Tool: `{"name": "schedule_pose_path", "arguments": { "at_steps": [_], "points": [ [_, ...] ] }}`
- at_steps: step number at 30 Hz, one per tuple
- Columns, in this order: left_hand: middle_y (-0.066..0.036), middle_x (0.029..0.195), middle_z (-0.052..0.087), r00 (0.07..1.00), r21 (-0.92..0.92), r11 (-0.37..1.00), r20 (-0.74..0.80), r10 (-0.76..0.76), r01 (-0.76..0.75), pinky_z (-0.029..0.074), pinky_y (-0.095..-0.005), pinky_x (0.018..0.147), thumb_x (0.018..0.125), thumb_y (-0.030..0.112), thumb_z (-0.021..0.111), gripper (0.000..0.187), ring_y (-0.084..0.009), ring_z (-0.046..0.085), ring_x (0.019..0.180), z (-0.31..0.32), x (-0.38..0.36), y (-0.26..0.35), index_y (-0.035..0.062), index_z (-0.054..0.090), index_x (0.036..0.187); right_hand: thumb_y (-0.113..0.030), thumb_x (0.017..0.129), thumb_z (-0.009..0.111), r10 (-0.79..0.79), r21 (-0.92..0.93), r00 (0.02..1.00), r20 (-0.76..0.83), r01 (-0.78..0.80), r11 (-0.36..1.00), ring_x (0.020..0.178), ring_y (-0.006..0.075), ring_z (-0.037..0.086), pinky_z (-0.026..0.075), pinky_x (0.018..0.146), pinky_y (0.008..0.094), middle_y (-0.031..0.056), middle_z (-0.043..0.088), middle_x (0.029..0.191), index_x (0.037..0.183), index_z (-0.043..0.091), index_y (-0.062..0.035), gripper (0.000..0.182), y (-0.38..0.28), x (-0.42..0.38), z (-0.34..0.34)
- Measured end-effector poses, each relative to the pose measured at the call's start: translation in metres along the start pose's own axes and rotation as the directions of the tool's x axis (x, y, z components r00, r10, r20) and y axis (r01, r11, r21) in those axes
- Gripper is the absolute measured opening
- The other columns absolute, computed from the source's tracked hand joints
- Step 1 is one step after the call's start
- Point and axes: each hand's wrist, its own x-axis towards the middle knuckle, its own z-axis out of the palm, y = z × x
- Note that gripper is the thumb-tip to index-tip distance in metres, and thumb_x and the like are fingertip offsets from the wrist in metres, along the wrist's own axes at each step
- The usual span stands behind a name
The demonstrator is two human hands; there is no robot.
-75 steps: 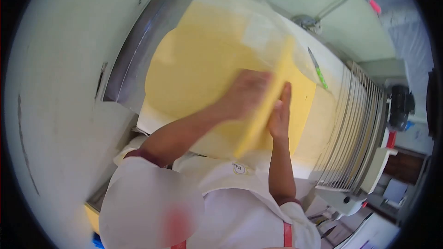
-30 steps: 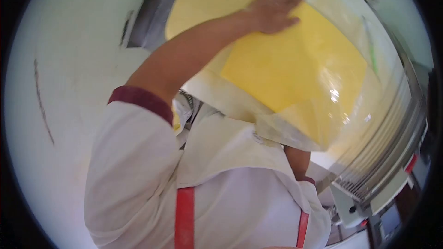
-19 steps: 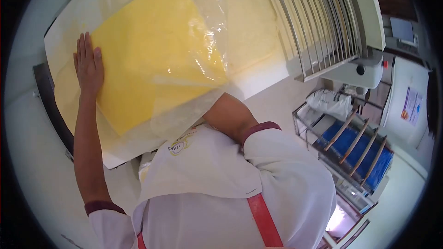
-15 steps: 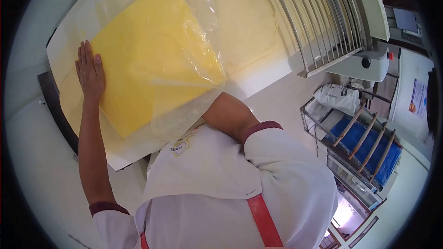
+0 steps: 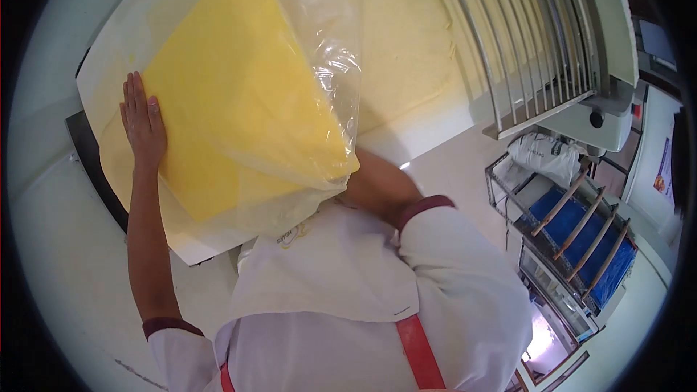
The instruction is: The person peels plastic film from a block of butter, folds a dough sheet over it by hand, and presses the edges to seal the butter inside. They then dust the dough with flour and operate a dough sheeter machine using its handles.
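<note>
A large yellow sheet, like butter or fat (image 5: 239,94), lies in clear plastic film (image 5: 340,65) over a pale rolled dough sheet (image 5: 406,43). My left hand (image 5: 145,127) rests flat at the left edge of the yellow sheet, fingers straight and pointing away from me. My right forearm (image 5: 381,185) reaches under the near right corner of the yellow sheet and film. That hand is hidden beneath them, so its fingers do not show. The right side of the sheet appears raised off the dough.
The dough lies on a white work surface (image 5: 428,134) with a metal bar guard (image 5: 534,43) on its right, attached to a machine (image 5: 595,123). Beyond it stand a metal rack (image 5: 508,199) with wooden rods (image 5: 573,225) and a white sack (image 5: 544,160).
The yellow sheet's right side has risen toward me, with its film, over my right arm. My left hand stays at the left edge. The view has shifted slightly.
</note>
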Motion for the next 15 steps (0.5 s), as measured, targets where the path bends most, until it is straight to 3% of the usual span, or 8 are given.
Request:
{"name": "schedule_pose_path", "arguments": {
  "at_steps": [4,6,7,9,10,11,13,15],
  "points": [
    [-0.012,0.156,0.026,0.995,0.007,0.996,0.055,0.087,-0.088,0.015,-0.0532,0.114,0.102,0.040,0.026,0.057,-0.0313,0.020,0.145,-0.005,-0.002,0.018,0.0096,0.026,0.151,-0.043,0.096,0.044,-0.553,0.168,0.765,0.331,0.529,0.832,0.139,0.0239,0.032,0.020,0.116,0.0443,0.0109,0.038,0.149,0.143,0.036,0.0004,0.064,-0.166,-0.030,0.006],
    [-0.015,0.157,0.023,0.967,0.040,0.974,0.137,0.215,-0.222,0.011,-0.0519,0.116,0.102,0.042,0.023,0.060,-0.0312,0.017,0.146,-0.002,0.003,0.052,0.0072,0.025,0.151,-0.043,0.096,0.046,-0.788,-0.239,0.588,0.183,0.804,0.544,0.131,0.0245,0.041,0.026,0.112,0.0442,0.0127,0.047,0.140,0.138,0.042,0.0000,0.061,-0.203,-0.076,0.023],
    [-0.014,0.156,0.025,0.952,-0.054,0.964,0.152,0.264,-0.259,0.014,-0.0540,0.115,0.099,0.036,0.038,0.058,-0.0310,0.020,0.146,-0.004,0.006,0.086,0.0091,0.031,0.149,-0.041,0.097,0.046,-0.848,-0.380,0.507,0.153,0.823,0.423,0.127,0.0241,0.045,0.031,0.110,0.0426,0.0130,0.049,0.138,0.137,0.044,-0.0004,0.057,-0.204,-0.086,0.027],
    [-0.016,0.155,0.027,0.860,-0.127,0.910,0.298,0.414,-0.394,0.017,-0.0533,0.115,0.093,0.033,0.050,0.062,-0.0294,0.023,0.144,-0.004,0.008,0.147,0.0081,0.033,0.147,-0.037,0.096,0.048,-0.758,-0.656,0.643,0.109,0.620,0.431,0.120,0.0224,0.050,0.037,0.103,0.0388,0.0125,0.052,0.132,0.135,0.046,-0.0007,0.053,-0.187,-0.088,0.027],
    [-0.014,0.154,0.029,0.814,-0.349,0.854,0.308,0.493,-0.385,0.019,-0.0529,0.115,0.092,0.038,0.050,0.064,-0.0277,0.024,0.144,0.004,0.005,0.174,0.0115,0.032,0.148,-0.035,0.096,0.049,-0.712,-0.766,0.698,0.073,0.497,0.408,0.117,0.0215,0.052,0.041,0.100,0.0369,0.0122,0.054,0.129,0.134,0.046,-0.0008,0.051,-0.176,-0.088,0.024],
    [-0.008,0.154,0.030,0.585,0.331,0.502,0.234,0.777,-0.799,0.019,-0.0516,0.115,0.093,0.045,0.044,0.063,-0.0242,0.025,0.143,0.024,0.002,0.196,0.0160,0.031,0.148,-0.022,0.093,0.057,-0.672,-0.857,0.740,0.001,0.347,0.381,0.109,0.0195,0.056,0.045,0.092,0.0322,0.0101,0.058,0.119,0.133,0.046,-0.0015,0.046,-0.159,-0.085,0.017],
    [-0.003,0.153,0.032,0.292,0.530,0.086,0.318,0.902,-0.844,0.017,-0.0501,0.117,0.095,0.049,0.040,0.061,-0.0202,0.025,0.144,0.040,0.011,0.223,0.0199,0.032,0.148,-0.012,0.083,0.071,-0.640,-0.992,0.766,-0.057,0.027,0.121,0.101,0.0197,0.058,0.048,0.089,0.0322,0.0120,0.059,0.111,0.136,0.041,0.0000,0.061,-0.129,-0.092,0.018],
    [-0.004,0.153,0.032,0.465,-0.297,0.498,0.179,0.867,-0.815,0.012,-0.0497,0.118,0.096,0.044,0.042,0.058,-0.0194,0.023,0.145,0.038,0.026,0.235,0.0186,0.034,0.147,-0.015,0.081,0.072,-0.617,-0.984,0.781,-0.094,-0.166,-0.060,0.089,0.0209,0.062,0.050,0.076,0.0329,0.0127,0.061,0.100,0.120,0.049,-0.0005,0.048,-0.116,-0.106,0.027]
  ]
}}
